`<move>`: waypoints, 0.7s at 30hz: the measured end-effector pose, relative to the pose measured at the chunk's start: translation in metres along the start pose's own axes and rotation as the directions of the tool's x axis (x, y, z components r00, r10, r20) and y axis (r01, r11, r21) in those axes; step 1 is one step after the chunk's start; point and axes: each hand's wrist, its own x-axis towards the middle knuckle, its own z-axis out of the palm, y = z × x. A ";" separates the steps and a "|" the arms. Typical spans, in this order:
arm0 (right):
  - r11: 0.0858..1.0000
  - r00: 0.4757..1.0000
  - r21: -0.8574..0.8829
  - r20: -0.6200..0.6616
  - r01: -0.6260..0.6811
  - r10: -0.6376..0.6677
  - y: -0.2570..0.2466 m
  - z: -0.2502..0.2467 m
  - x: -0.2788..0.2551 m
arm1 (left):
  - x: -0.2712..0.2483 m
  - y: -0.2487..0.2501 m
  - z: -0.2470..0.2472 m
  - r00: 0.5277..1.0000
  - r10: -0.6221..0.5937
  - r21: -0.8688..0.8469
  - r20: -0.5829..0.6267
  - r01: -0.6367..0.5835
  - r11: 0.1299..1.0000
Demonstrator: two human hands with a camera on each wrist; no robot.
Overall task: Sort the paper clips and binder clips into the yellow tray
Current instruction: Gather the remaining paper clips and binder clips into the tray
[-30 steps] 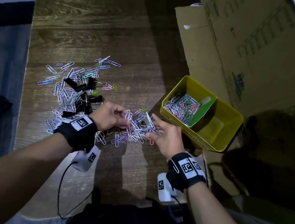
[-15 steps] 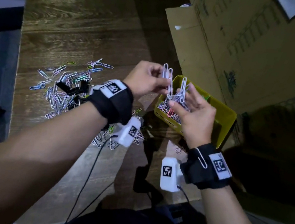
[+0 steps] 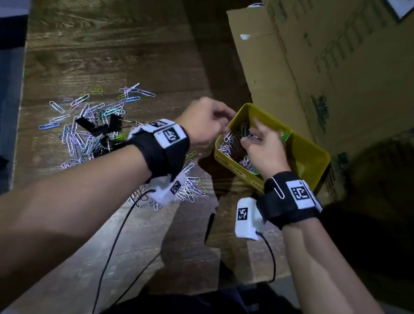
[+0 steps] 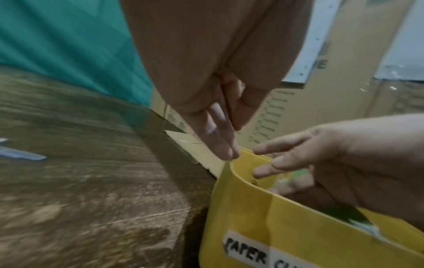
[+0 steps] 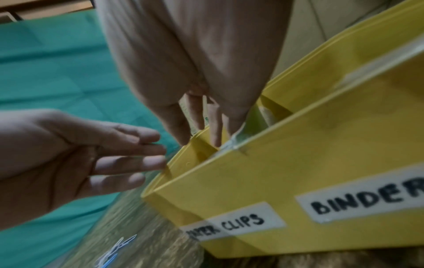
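Observation:
The yellow tray (image 3: 307,157) stands at the table's right, labelled "PAPER CLIPS" and "BINDER" (image 5: 286,190). Its left compartment holds a heap of paper clips (image 3: 230,144), and a green divider (image 3: 284,135) splits it. My left hand (image 3: 224,121) hovers at the tray's left rim with straight, empty fingers (image 4: 220,143). Over the paper-clip compartment my right hand (image 3: 253,133) has its fingers (image 5: 215,127) spread and pointing down, holding nothing. Loose coloured paper clips (image 3: 81,133) and black binder clips (image 3: 101,125) lie on the wooden table to the left.
Large cardboard boxes (image 3: 325,67) rise right behind the tray. More paper clips (image 3: 193,184) lie under my left wrist. Camera cables (image 3: 115,237) trail over the table's near edge. One white clip is hooked on my right wristband (image 3: 277,188).
Both hands gathered a bunch of paper clips from the table, carried it up and right to the tray, and let it go; they are now empty over the left compartment.

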 end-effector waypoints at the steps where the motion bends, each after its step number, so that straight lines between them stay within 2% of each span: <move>1: 1.000 1.000 -0.011 -0.027 0.010 -0.010 -0.002 0.000 -0.002 | 0.002 -0.009 -0.006 0.996 -0.043 -0.115 -0.077 0.034 0.993; 2: 0.999 0.997 -0.019 -0.066 0.026 -0.027 -0.005 0.001 -0.006 | 0.004 -0.018 -0.014 0.989 -0.068 -0.132 -0.132 0.051 0.990; 3: 0.998 0.992 -0.032 -0.111 0.057 -0.061 -0.010 0.004 -0.010 | 0.006 -0.027 -0.022 0.985 -0.061 -0.033 -0.160 0.057 0.998; 4: 0.993 0.981 -0.048 -0.156 0.107 -0.114 -0.016 0.007 -0.016 | 0.006 -0.036 -0.027 0.988 -0.037 0.148 -0.148 0.059 0.987; 6: 0.964 0.940 -0.067 -0.215 0.256 -0.264 -0.029 0.017 -0.030 | 0.003 -0.059 -0.026 0.999 -0.039 0.519 -0.023 0.045 0.854; 7: 0.941 0.915 -0.065 -0.219 0.333 -0.339 -0.033 0.023 -0.037 | 0.000 -0.071 -0.020 0.995 -0.081 0.631 0.053 0.030 0.775; 9: 0.891 0.874 -0.072 -0.175 0.448 -0.453 -0.035 0.035 -0.049 | -0.009 -0.089 -0.006 0.982 -0.149 0.736 0.118 0.014 0.677; 11: 0.842 0.842 -0.124 -0.072 0.524 -0.535 -0.028 0.045 -0.057 | -0.023 -0.101 0.007 0.974 -0.159 0.759 0.163 -0.021 0.651; 13: 0.784 0.802 -0.179 0.059 0.595 -0.595 -0.013 0.053 -0.062 | -0.042 -0.108 0.023 0.970 -0.113 0.761 0.213 -0.092 0.642; 15: 0.759 0.782 -0.191 0.197 0.622 -0.592 0.004 0.060 -0.064 | -0.065 -0.111 0.037 0.968 -0.066 0.732 0.244 -0.139 0.667; 17: 0.771 0.790 -0.213 0.303 0.601 -0.533 0.018 0.065 -0.064 | -0.085 -0.113 0.042 0.961 -0.043 0.722 0.275 -0.176 0.669; 18: 0.774 0.796 -0.241 0.350 0.585 -0.493 0.024 0.068 -0.064 | -0.096 -0.116 0.042 0.967 -0.005 0.701 0.254 -0.180 0.690; 21: 0.729 0.824 -0.447 0.491 0.517 -0.283 0.042 0.076 -0.060 | -0.130 -0.124 0.032 0.988 0.140 0.646 0.067 -0.150 0.749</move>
